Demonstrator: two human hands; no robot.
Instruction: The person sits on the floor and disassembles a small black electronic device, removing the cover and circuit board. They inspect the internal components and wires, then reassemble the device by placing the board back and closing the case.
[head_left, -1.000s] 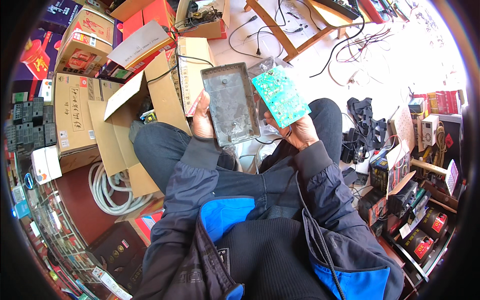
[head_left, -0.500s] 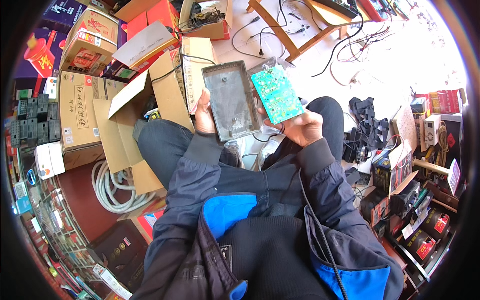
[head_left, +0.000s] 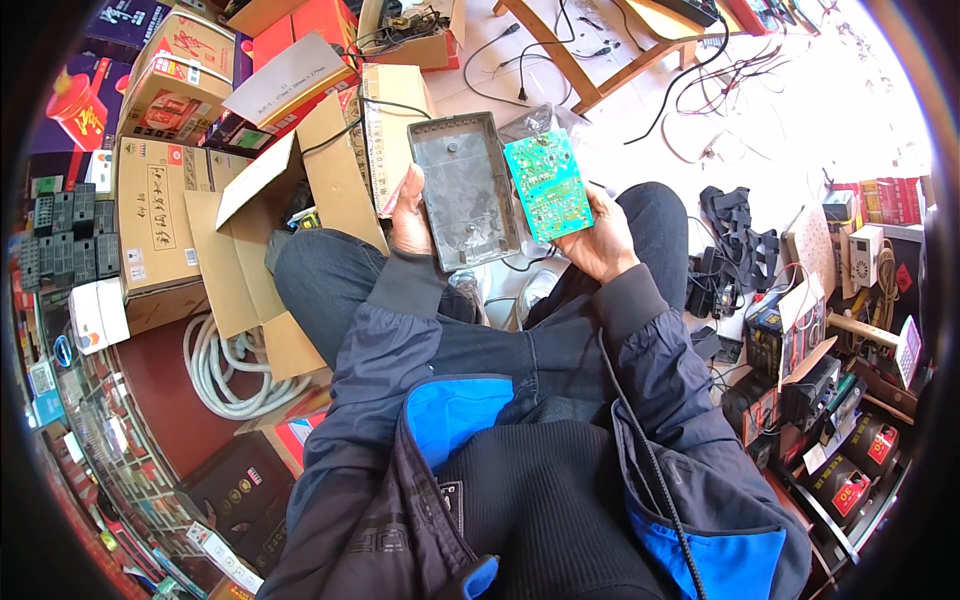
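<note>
My left hand (head_left: 410, 215) grips a dark grey rectangular plastic case half (head_left: 465, 195) by its left side. Its hollow inside faces up, with scuffed walls and small screw posts. In my right hand (head_left: 606, 238) is a green circuit board (head_left: 549, 188), held at its lower right edge with the soldered side toward me. The board stands upright beside the case, close to its right rim. Behind the board's top shows a clear plastic bag (head_left: 530, 122); whether it is attached to the board I cannot tell. My fingers under both parts are mostly hidden.
An open cardboard box (head_left: 345, 165) stands just left of my knee, near coiled white hose (head_left: 225, 375). Cables (head_left: 522, 70) lie on the floor ahead by a wooden stool (head_left: 590, 85). Black straps (head_left: 735, 235) and a crowded shelf (head_left: 840, 440) are at right.
My right hand has turned the circuit board more upright and shifted it slightly left, nearer the case. The case has moved a little, still in my left hand.
</note>
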